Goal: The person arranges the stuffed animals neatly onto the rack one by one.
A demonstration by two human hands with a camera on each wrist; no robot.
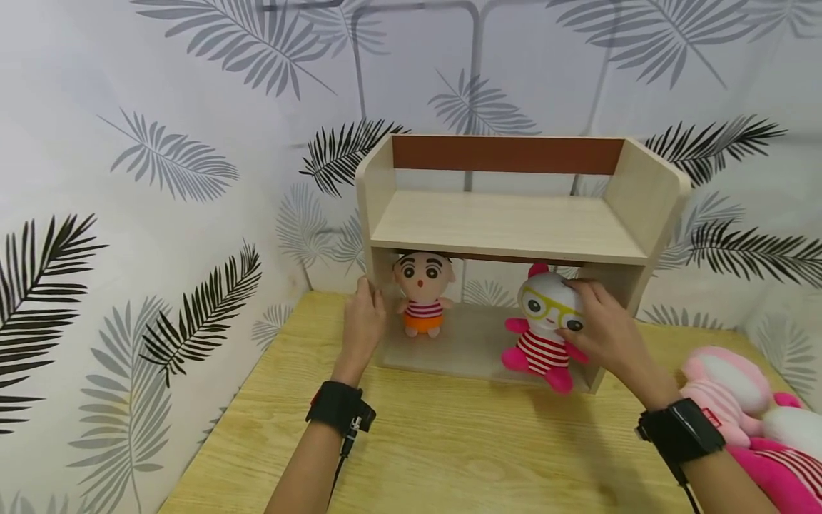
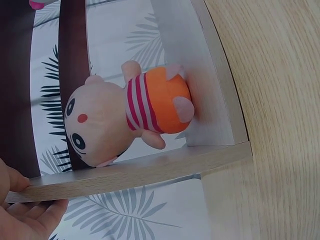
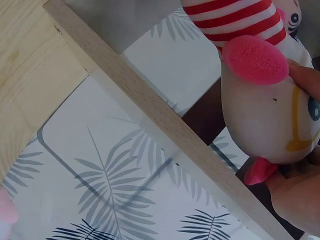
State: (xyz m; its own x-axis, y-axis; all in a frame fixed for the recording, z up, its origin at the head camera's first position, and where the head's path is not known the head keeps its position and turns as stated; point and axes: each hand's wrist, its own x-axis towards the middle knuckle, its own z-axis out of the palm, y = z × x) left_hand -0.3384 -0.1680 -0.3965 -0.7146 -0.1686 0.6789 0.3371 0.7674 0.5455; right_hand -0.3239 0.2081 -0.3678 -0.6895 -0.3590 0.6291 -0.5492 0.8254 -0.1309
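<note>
A small wooden shelf (image 1: 507, 225) stands on the table. My left hand (image 1: 364, 325) grips the front edge of its left side panel, thumb on one face and fingers on the other, as the left wrist view shows. Just inside, on the lower level, sits a boy doll (image 1: 422, 296) in a striped top and orange shorts. My right hand (image 1: 604, 325) grips a panda plush (image 1: 544, 350) by the head. The panda has yellow glasses, pink limbs and a red-striped body, and it is tilted at the right front of the lower level.
Two more plush toys lie at the table's right edge: a light pink one (image 1: 726, 392) and a striped hot-pink one (image 1: 783, 457). The wooden tabletop (image 1: 437, 442) spreads in front of the shelf. A leaf-patterned wall covering (image 1: 173, 171) hangs behind.
</note>
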